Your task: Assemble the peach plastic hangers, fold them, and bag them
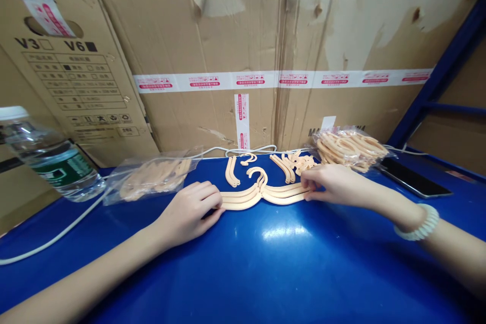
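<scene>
While left hand (pixel 195 211) and right hand (pixel 324 186) pinch opposite ends of hook-topped strips (pixel 243 205) lying on blue tabletop (pixel 243 273), uneven push could fan strips apart or scatter loose pieces (pixel 283 168) just behind.

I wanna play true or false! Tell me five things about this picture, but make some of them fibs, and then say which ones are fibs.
1. The left hand and right hand hold opposite ends of the peach hanger stack. True.
2. The coiled band is on the left wrist. False: it is on the right wrist.
3. The bottle has a white cap. True.
4. The phone lies right beside the bottle. False: it lies on the other side of the table, toward the right.
5. The table is yellow. False: it is blue.
</scene>
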A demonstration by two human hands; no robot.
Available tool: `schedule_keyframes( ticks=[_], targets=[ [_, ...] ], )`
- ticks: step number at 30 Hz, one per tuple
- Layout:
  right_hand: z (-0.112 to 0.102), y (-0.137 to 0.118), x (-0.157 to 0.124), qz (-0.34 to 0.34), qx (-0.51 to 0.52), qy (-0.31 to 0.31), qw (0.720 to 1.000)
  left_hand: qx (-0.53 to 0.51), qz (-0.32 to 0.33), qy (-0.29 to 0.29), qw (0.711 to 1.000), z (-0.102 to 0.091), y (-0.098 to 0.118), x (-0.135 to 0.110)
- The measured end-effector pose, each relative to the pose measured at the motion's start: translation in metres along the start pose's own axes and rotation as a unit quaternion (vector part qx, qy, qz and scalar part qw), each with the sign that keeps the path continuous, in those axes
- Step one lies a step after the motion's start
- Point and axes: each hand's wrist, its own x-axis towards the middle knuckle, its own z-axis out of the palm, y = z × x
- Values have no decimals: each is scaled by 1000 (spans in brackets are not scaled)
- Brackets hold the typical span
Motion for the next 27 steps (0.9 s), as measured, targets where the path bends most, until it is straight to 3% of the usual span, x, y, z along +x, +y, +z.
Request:
schedule_keyframes(
  ticks=[14,27],
  targets=[
    [-10,20,-7,34,34,-54,997,-33,-32,31,998,8,-1,-5],
    [-3,14,-3,29,60,-68,995,-112,-52,5,992,10,-4,-7]
  ],
)
